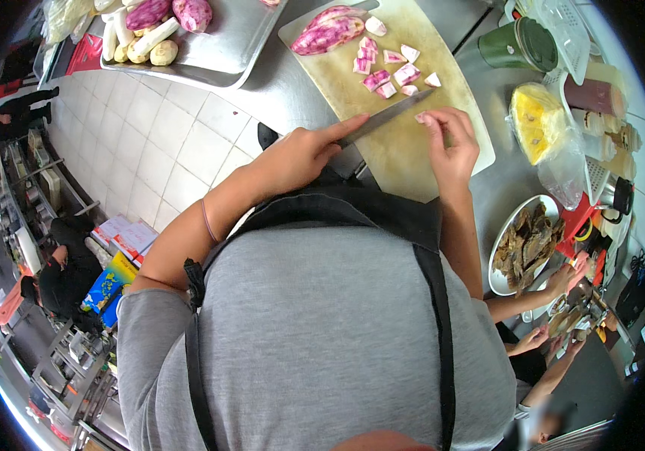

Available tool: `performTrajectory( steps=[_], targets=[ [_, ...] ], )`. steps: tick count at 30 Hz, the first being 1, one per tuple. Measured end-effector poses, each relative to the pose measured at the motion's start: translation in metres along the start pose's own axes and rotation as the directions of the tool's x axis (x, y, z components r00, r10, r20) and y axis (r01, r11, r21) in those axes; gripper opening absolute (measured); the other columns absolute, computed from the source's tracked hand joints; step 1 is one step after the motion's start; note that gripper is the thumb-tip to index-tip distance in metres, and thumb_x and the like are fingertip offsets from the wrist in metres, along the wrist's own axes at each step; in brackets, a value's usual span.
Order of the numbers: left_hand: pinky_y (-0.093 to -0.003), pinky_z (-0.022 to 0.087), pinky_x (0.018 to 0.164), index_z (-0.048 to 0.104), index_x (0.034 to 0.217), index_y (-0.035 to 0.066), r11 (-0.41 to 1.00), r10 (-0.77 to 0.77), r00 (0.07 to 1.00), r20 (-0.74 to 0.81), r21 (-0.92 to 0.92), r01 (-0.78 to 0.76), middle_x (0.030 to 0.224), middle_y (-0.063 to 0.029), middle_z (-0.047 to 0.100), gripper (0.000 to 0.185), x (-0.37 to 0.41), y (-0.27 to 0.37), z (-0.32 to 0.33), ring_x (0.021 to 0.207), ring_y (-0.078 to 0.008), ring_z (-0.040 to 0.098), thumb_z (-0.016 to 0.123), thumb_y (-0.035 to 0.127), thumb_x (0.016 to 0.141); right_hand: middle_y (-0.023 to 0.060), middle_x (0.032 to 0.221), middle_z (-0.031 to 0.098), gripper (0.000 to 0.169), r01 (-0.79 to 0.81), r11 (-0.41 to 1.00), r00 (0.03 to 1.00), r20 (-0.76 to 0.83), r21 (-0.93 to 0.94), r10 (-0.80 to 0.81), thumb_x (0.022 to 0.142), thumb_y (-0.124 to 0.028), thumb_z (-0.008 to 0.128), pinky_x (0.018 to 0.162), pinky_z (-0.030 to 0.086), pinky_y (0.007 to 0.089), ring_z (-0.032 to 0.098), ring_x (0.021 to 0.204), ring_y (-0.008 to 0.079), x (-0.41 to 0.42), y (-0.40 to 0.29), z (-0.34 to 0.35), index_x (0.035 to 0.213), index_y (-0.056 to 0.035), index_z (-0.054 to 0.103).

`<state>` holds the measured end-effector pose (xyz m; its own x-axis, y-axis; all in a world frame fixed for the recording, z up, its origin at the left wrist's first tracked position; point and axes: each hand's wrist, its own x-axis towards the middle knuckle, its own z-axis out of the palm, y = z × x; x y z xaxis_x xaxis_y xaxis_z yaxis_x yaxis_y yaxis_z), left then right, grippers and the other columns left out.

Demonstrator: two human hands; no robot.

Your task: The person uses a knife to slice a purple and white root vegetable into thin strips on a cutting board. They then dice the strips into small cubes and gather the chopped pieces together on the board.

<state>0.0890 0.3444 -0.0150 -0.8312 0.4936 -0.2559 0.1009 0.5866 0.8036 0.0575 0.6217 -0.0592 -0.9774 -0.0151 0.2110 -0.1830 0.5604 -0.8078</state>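
My left hand [303, 155] grips a kitchen knife [387, 115], index finger laid along it. The blade slants up and right over a pale cutting board [412, 149], its tip by a small cut chunk. My right hand [453, 141] is above the board's right side, thumb and fingertips drawn together. Something small and pale pink shows at those fingertips; whether it is a sweet potato bit or a nail is unclear. Cut purple-and-white sweet potato chunks [407, 74] lie scattered beyond the blade. Larger peeled purple sweet potato pieces [328, 35] rest at the board's far end.
A metal tray [215, 59] at far left holds peeled roots. On the right are a lidded green container [517, 45], wrapped yellow fruit [537, 121] and a white dish [493, 268] of dried brown food. Other people's hands [559, 279] work at lower right. White floor tiles show at left.
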Motion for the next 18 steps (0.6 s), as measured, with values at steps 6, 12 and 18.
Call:
performTrajectory(
  steps=[6,12,18],
  targets=[
    [-0.0477,0.056,0.060,0.026,0.163,0.031,0.930,0.000,0.997,0.072,0.367,-0.026,0.072,-0.0162,0.068,0.089,-0.007,0.023,-0.012,0.067,-0.0363,0.070,0.061,0.005,0.085,0.0074,0.098,0.073,0.022,0.476,0.827,0.879,0.194,-0.300,-0.435,0.084,-0.007,0.074,0.087,0.050,0.0421,0.062,0.091,0.0315,0.090,-0.039,0.011,0.105,-0.0088,0.073],
    [-0.0467,0.057,0.061,0.022,0.164,0.025,0.920,0.009,0.973,0.230,0.379,-0.098,0.075,-0.0153,0.071,0.087,0.009,0.040,0.003,0.071,-0.0363,0.072,0.062,0.014,0.087,0.0085,0.103,0.073,0.027,0.468,0.820,0.818,0.513,-0.330,-0.261,0.081,-0.007,0.076,0.088,0.051,0.0412,0.062,0.097,0.0294,0.129,-0.033,0.033,0.108,-0.0091,0.075],
    [-0.0486,0.058,0.061,0.020,0.163,0.033,0.936,0.023,0.996,0.087,0.349,-0.052,0.076,-0.0160,0.071,0.088,0.013,0.025,0.014,0.068,-0.0368,0.072,0.056,0.006,0.088,0.0072,0.091,0.070,0.032,0.289,0.952,0.899,0.371,-0.103,-0.232,0.080,-0.012,0.079,0.088,0.050,0.0415,0.061,0.094,0.0297,0.120,-0.016,0.031,0.111,-0.0145,0.075]
  ],
)
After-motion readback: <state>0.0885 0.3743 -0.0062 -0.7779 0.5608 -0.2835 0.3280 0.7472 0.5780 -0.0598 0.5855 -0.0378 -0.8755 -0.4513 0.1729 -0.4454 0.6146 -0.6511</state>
